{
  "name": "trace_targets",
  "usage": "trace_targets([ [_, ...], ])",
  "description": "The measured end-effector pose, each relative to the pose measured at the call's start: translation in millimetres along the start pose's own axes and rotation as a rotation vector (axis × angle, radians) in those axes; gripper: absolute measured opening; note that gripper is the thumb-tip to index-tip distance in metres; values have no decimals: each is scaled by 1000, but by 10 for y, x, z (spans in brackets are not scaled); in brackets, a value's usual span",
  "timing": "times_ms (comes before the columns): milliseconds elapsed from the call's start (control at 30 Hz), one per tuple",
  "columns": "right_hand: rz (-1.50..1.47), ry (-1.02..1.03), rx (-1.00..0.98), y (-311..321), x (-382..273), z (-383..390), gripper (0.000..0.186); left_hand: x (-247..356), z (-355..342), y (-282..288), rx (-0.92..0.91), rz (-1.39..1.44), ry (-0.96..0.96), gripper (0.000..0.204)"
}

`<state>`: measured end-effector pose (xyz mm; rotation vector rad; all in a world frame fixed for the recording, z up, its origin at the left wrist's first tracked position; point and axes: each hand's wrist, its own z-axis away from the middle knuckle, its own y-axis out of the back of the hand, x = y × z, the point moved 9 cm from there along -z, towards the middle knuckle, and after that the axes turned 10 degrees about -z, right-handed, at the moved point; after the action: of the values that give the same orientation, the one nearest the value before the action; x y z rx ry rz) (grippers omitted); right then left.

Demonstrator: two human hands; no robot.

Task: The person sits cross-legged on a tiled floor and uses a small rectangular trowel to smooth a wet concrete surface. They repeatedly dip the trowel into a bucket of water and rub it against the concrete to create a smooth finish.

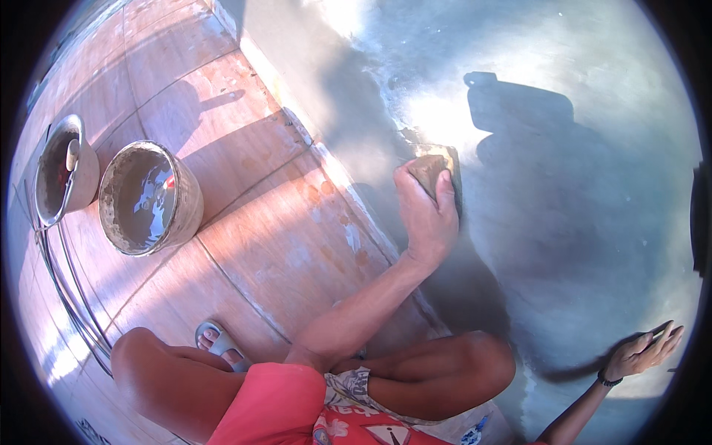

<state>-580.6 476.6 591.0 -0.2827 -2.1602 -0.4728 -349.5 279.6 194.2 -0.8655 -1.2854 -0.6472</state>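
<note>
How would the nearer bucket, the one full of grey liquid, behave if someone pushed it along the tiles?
The bucket looks filled almost to its rim, so it is probably heavy and would likely slop over. Its broad base on the tiled floor suggests it would slide rather than tip.

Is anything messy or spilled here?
Yes, a little. The reddish floor tiles carry pale smears and splashes along the grey wall, near where the left hand presses a sponge. Both buckets are crusted with dried grey mix on their rims. Nothing looks tipped over or broken.
</note>
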Motion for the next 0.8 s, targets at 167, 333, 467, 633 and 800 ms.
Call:
trace_targets([
  [167,43,-21,-9,11,8,-23,48,-90,751,-61,-55,-42,-193,44],
  [333,33,1,-8,49,4,-25,48,103,90,102,-176,233,-101,48],
  [467,-16,24,20,24,-104,-110,49,338,837,-161,-73,7,-372,47],
  [633,27,13,-19,24,-97,-78,52,-183,348,-52,-30,112,-38,50],
  [800,22,2,-18,-8,-86,-70,55,146,845,-125,-80,-12,-332,47],
])
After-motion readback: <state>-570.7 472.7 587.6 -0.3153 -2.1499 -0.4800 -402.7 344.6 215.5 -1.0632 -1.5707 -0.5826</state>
